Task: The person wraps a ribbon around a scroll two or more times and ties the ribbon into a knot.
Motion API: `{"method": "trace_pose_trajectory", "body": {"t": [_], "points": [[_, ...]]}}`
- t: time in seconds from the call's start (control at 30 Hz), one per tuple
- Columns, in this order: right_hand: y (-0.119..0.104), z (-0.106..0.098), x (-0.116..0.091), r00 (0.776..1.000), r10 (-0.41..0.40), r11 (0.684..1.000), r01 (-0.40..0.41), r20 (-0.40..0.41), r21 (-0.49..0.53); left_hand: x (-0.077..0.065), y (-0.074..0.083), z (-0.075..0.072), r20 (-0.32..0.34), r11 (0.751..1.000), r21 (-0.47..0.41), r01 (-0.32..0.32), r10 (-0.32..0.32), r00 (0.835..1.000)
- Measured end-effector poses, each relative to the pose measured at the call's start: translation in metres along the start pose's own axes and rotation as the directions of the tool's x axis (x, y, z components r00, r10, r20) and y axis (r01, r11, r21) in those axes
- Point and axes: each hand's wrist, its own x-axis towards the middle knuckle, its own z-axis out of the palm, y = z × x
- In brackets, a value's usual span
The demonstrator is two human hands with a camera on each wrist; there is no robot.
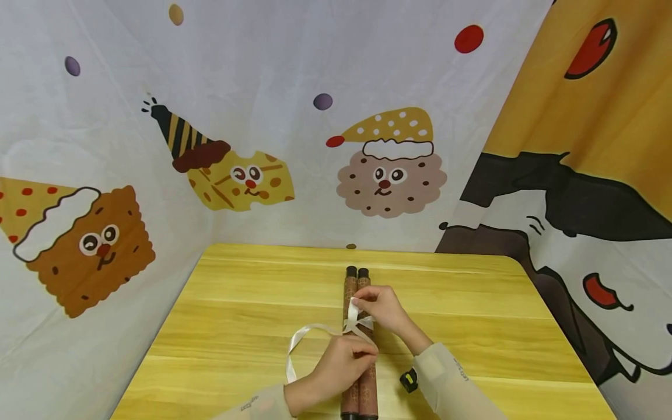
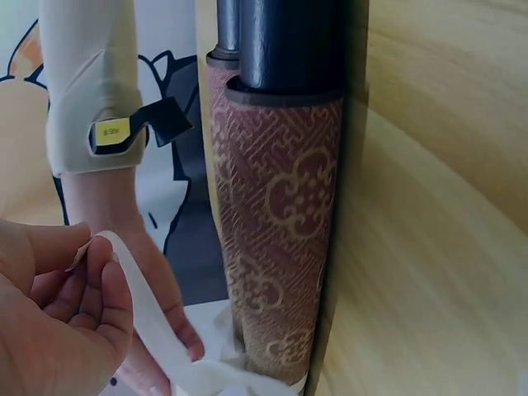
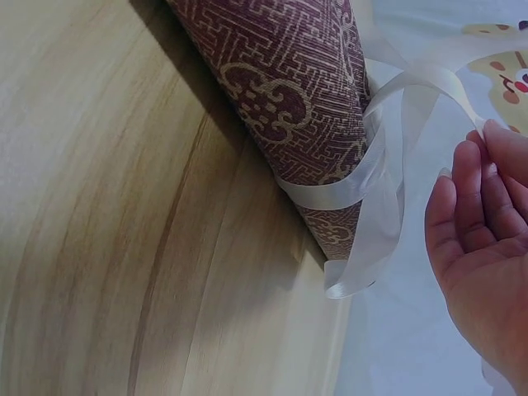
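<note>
Two slim, brown-maroon brocade-covered rolls with black end caps (image 1: 368,386) lie side by side on the yellow wood-grain worktop (image 1: 472,315). A narrow, glossy white satin-like ribbon (image 3: 330,195) passes around them near mid-length and crosses itself on top; a loose length curves out to the left.

Handling, judged by eye: rolls probably light and fairly stiff, woven cover giving some grip; best held around the middle, clear of the caps. Ribbon limp, likely slippery; best pinched near the crossing, pulled gently so the rolls stay together.

Left hand (image 1: 338,363): thumb and fingertips together on one strand, other fingers curled in. Right hand (image 1: 385,308): thumb and forefinger clamped on another part of the ribbon, remaining fingers loosely bent.
</note>
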Motion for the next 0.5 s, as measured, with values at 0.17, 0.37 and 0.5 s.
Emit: {"method": "trace_pose_trajectory", "body": {"t": [0.17,0.37,0.5], "points": [[0.001,-0.001,-0.001,1.000,-0.002,1.000,0.002,0.007,0.007,0.007,-0.005,0.011,0.040,0.999,0.042,-0.007,0.006,0.999],[-0.001,-0.002,-0.001,1.000,-0.001,1.000,0.001,0.007,0.012,0.018,-0.015,0.021,0.080,0.989,0.144,-0.040,0.029,0.996],[-0.002,-0.001,-0.001,1.000,0.011,1.000,-0.011,0.004,-0.004,0.023,-0.021,0.024,0.121,0.981,0.194,-0.031,0.007,0.993]]}}
